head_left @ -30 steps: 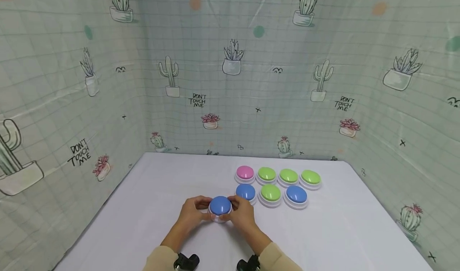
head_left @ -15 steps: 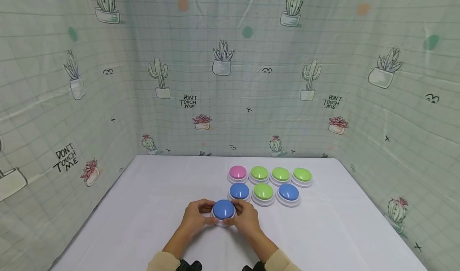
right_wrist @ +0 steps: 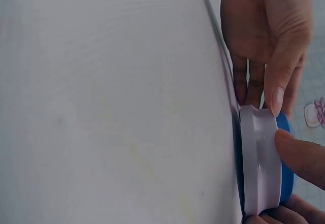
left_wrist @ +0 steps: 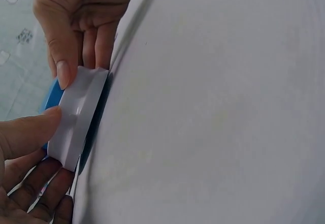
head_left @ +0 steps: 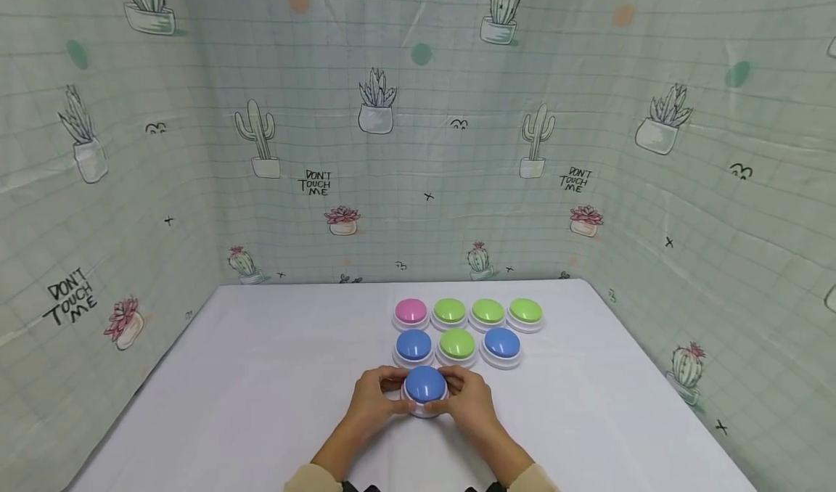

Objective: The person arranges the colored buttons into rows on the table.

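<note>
Between my two hands is a push button with a blue dome [head_left: 425, 384] and a white base [left_wrist: 76, 117]. My left hand [head_left: 374, 405] grips its left side, thumb at the front of the base and fingers around the side. From the right, my right hand [head_left: 472, 405] grips it the same way. Both thumbs press the base's front edge in the wrist views. Its underside is close over the white table. Just behind it sit another blue button [head_left: 414, 345] and a green button [head_left: 457, 343], with a second blue button [head_left: 501, 342] to their right.
A back row holds a pink button [head_left: 411, 311] and three green buttons, the leftmost green button [head_left: 449, 310] beside the pink one. The white table [head_left: 281, 361] is enclosed by cactus-print curtains [head_left: 392, 245] at the back and both sides.
Both hands have carried the blue button rightward, from left of the front row to just in front of its left two buttons. The head view has shifted; the other buttons keep their arrangement.
</note>
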`<control>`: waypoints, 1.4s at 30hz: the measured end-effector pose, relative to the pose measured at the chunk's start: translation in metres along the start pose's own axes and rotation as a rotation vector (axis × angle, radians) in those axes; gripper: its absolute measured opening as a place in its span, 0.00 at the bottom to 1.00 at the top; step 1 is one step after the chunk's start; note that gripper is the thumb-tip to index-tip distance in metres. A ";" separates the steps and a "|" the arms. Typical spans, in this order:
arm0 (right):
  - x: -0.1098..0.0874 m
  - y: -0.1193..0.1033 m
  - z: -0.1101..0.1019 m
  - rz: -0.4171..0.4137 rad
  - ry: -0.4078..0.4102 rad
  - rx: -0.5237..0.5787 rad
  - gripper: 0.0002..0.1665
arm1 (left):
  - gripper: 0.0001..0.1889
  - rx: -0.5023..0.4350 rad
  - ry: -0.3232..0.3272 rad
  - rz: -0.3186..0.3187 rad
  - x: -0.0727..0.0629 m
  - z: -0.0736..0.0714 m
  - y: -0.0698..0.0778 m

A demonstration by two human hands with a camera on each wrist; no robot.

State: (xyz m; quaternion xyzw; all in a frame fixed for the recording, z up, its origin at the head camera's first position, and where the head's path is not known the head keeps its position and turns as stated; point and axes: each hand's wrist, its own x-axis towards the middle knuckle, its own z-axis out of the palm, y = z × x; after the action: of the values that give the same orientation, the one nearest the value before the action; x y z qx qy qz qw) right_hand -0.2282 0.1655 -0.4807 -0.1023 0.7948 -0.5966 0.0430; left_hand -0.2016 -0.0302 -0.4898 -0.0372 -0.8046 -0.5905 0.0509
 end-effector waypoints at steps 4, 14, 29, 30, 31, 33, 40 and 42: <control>-0.003 0.002 -0.013 0.009 0.021 0.012 0.40 | 0.29 -0.016 -0.022 0.007 0.001 0.012 0.003; -0.006 0.010 -0.046 0.058 0.096 0.030 0.41 | 0.26 -0.042 -0.079 0.046 0.010 0.042 0.012; -0.005 0.018 -0.090 0.121 0.183 -0.001 0.42 | 0.25 -0.127 -0.135 0.015 0.023 0.091 0.027; -0.006 0.019 -0.093 0.124 0.185 0.002 0.42 | 0.24 -0.124 -0.139 0.003 0.023 0.094 0.028; -0.006 0.020 -0.096 0.125 0.187 -0.001 0.43 | 0.24 -0.131 -0.144 -0.006 0.024 0.097 0.029; -0.006 0.022 -0.102 0.134 0.190 0.000 0.43 | 0.24 -0.146 -0.155 -0.015 0.025 0.104 0.031; -0.010 0.032 -0.126 0.166 0.203 -0.007 0.44 | 0.25 -0.184 -0.198 -0.002 0.027 0.128 0.036; -0.012 0.034 -0.133 0.174 0.207 -0.012 0.44 | 0.26 -0.174 -0.208 0.001 0.028 0.135 0.038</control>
State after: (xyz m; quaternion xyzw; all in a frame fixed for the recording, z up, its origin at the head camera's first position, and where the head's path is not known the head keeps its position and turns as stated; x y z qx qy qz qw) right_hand -0.2459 0.3019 -0.4758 0.0287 0.8045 -0.5931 0.0117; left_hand -0.2298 0.1100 -0.4908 -0.1029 -0.7514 -0.6508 -0.0361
